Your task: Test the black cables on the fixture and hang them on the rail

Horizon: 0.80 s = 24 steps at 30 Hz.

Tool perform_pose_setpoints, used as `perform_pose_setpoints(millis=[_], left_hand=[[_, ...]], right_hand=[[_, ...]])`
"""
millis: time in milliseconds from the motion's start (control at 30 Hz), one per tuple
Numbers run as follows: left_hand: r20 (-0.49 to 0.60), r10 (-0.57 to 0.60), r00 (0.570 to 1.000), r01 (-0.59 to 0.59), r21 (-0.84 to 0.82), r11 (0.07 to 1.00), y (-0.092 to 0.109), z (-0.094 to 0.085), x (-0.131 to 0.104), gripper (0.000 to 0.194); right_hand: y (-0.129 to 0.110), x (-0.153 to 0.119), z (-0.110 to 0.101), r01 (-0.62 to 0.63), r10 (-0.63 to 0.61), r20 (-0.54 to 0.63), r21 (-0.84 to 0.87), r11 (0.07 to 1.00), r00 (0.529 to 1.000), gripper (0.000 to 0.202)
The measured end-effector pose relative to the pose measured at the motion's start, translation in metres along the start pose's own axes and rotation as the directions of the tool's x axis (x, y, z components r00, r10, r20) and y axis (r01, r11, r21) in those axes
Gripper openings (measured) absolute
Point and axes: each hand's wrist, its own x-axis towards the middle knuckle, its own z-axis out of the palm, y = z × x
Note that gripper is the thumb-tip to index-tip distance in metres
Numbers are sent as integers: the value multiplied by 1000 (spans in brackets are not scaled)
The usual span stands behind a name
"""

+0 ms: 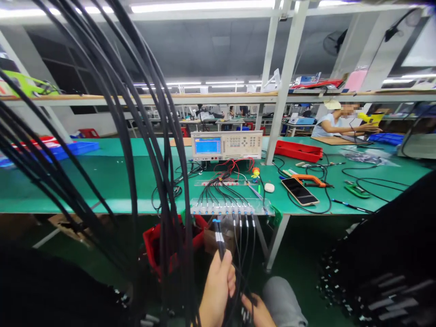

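Note:
My left hand (218,281) is closed around a small bundle of black cables (220,240). Their blue-tipped ends point up toward the table edge, with white labels just below the tips. Lower and to the right, my right hand (259,311) has its fingers around black cable, partly cut off by the frame's bottom. White-marked cable ends show beside it. Above both hands, a clear connector strip (260,206) lies along the table edge. Several labelled cables (240,231) hang from its right half, and thinner black wires run from its back toward a bench meter (226,145).
Hanging black cables (129,136) cross the left side, and a dark cable mass (384,263) stands at right. The green table (136,181) carries a phone (299,190), an orange-handled tool (309,179) and a red tray (299,151). A co-worker (335,125) sits at the far right.

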Motion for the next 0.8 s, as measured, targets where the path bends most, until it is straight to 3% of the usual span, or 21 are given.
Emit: perform_pose_setpoints(millis=[67, 133, 200, 267, 367, 467, 600, 800], left_hand=[[-24, 21, 999, -22, -15, 1000, -2, -8, 5, 53], [-35, 10, 999, -11, -24, 1000, -2, -13, 9, 53], [-40, 8, 999, -9, -26, 1000, -2, -15, 11, 53], [-43, 19, 999, -20, -23, 1000, 0, -16, 11, 54], [-53, 29, 998, -29, -10, 1000, 3, -17, 8, 56], [-57, 21, 998, -22, -19, 1000, 5, -20, 6, 58], [-44, 12, 999, -14, -40, 999, 6, -25, 4, 57], [-8, -64, 998, 63, -54, 997, 8, -31, 9, 63]], right_hand=[[-29, 0, -5, 119, -119, -98, -9, 993, 988, 98], [-73, -3, -9, 242, -232, -98, 107, 964, 968, 95], [-125, -9, -10, 229, -255, 49, 303, 925, 966, 88], [-174, -16, -7, 220, -314, 170, 420, 881, 934, 81], [-219, -27, 4, 135, -286, 302, 437, 889, 909, 68], [-227, -32, 17, 133, -292, 303, 452, 882, 907, 58], [-223, -33, 30, 185, -313, 181, 505, 843, 932, 58], [-212, -53, 28, 169, -254, 127, 465, 869, 959, 63]])
